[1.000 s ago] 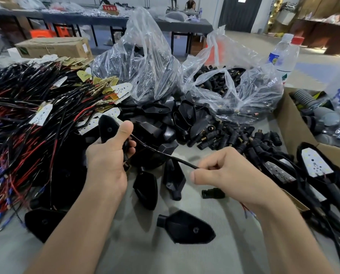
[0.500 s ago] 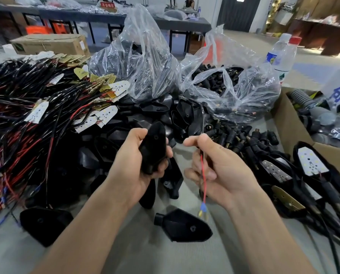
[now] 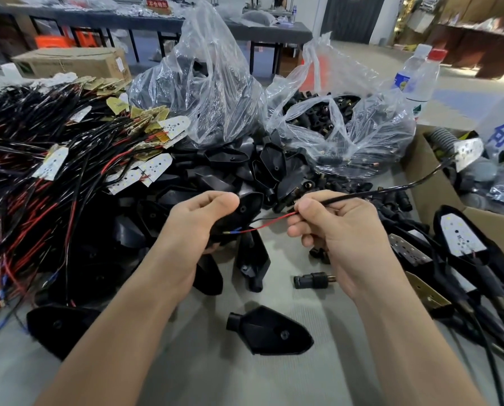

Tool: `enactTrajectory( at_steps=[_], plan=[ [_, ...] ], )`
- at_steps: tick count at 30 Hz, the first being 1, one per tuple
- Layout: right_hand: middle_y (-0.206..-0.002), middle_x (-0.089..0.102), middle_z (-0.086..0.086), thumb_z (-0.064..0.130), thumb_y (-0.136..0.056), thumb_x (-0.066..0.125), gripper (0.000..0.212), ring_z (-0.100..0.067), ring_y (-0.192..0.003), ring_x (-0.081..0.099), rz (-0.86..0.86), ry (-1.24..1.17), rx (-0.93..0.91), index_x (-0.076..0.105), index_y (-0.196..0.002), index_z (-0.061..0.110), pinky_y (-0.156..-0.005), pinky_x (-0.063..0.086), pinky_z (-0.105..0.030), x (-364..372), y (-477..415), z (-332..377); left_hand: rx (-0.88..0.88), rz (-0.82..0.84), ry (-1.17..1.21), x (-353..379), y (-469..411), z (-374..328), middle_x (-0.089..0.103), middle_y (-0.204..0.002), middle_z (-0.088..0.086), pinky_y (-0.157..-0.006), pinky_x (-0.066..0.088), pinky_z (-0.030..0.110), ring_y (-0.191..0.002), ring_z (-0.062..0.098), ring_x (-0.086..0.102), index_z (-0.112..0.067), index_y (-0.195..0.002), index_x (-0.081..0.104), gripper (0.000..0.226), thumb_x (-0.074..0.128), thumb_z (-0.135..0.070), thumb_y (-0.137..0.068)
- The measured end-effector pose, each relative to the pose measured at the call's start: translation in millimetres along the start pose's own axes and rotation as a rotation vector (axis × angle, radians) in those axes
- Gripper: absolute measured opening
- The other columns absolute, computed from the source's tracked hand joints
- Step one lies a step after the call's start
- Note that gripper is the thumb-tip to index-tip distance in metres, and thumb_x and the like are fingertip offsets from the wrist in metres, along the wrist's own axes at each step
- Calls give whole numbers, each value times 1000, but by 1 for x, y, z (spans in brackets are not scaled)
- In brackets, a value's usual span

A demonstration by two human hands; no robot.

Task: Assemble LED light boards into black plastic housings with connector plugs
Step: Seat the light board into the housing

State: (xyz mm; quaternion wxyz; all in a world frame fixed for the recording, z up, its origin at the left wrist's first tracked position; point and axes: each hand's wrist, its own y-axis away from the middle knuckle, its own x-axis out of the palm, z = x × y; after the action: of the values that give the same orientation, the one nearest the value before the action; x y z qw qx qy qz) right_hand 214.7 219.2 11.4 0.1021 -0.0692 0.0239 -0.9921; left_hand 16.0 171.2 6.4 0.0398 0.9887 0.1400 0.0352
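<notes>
1. Left hand (image 3: 195,224) is wrapped round a black housing (image 3: 249,205), thumb on top. It holds it above the table (image 3: 215,373), just in front of the heap of housings (image 3: 230,165).
2. Right hand (image 3: 344,232) pinches a black cable (image 3: 391,189) between thumb and forefinger, with the other fingers curled under.
3. From the pinch, a thin red wire (image 3: 271,223) and a black one run left to the held housing. A blue-tipped end shows by the left palm. Cannot tell whether the wires enter the housing.
4. The cable rises to the right to a white LED board (image 3: 468,152), which hangs over the cardboard box (image 3: 429,186).
5. A loose housing (image 3: 271,329) lies flat on the table between the forearms, and a connector plug (image 3: 312,281) lies beside the right wrist.
6. Left: a tangle of wired boards (image 3: 40,171). Behind: a clear bag of housings (image 3: 209,92) and a clear bag of plugs (image 3: 332,124). Far right: a fitted assembly (image 3: 464,238) lies board up.
</notes>
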Motion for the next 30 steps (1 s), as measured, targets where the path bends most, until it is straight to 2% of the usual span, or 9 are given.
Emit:
enactTrajectory(
  at_steps=[3,7,11,14,16,20,23,26,30],
  plan=[
    [-72,74,-15,2,-95,68,10,-18,-61,72,-43,-30,-53,73,-87,5,-49,49,-20,2,0,0,11,-5,34,-1,0,1,73,-76,-8,-47,43,12,-62,5,66,-29,-81,80,20,74,-46,-73],
    [-72,75,-12,-4,-92,68,13,-21,-67,75,39,-31,-79,75,-85,6,-56,54,-21,7,3,0,24,-55,23,4,0,4,76,-77,-5,-49,45,17,-65,8,69,-30,-84,82,25,80,-48,-67],
    [-76,76,-15,-5,-93,67,12,-23,-69,75,181,48,-56,75,-88,1,-60,57,-24,9,5,0,93,-91,-38,5,-1,6,77,-79,-7,-65,50,23,-71,5,68,-34,-87,83,21,82,-46,-69],
    [-78,76,-16,-3,-94,66,10,-24,-72,76,196,44,-48,75,-91,1,-62,58,-25,9,5,-1,119,-80,-16,6,0,5,76,-74,-7,-59,50,21,-65,5,66,-33,-86,83,26,89,-47,-64],
    [-80,77,-16,-1,-96,65,12,-24,-74,76,207,48,-24,76,-91,3,-64,58,-25,9,5,-1,123,-73,-4,7,1,4,76,-74,-5,-57,51,21,-64,7,66,-34,-85,83,33,82,-54,-59],
    [-71,74,-11,5,-97,67,16,-19,-59,70,228,146,-3,77,-85,9,-56,53,-24,16,8,-6,107,9,16,8,5,3,79,-82,1,-62,58,21,-71,12,73,-34,-86,84,34,79,-55,-59],
    [-49,55,-5,18,-93,72,19,-14,-43,43,128,352,-87,76,-76,11,-51,40,-25,15,5,-11,11,295,28,-2,6,-1,80,-105,6,-71,60,25,-93,22,77,-34,-107,81,24,80,-32,-83],
    [-52,37,-1,17,-91,74,12,-13,-45,27,142,255,-37,80,-82,12,-47,28,-24,10,3,-10,-65,611,87,-15,5,-1,70,-133,5,-83,59,27,-120,25,69,-34,-129,71,57,55,1,-86],
    [-52,47,8,15,-89,78,7,-3,-42,33,221,307,-50,81,-82,14,-46,31,-15,7,5,-6,-64,592,103,-14,4,1,74,-124,8,-76,61,25,-113,24,73,-30,-126,73,66,52,19,-87]
  ],
)
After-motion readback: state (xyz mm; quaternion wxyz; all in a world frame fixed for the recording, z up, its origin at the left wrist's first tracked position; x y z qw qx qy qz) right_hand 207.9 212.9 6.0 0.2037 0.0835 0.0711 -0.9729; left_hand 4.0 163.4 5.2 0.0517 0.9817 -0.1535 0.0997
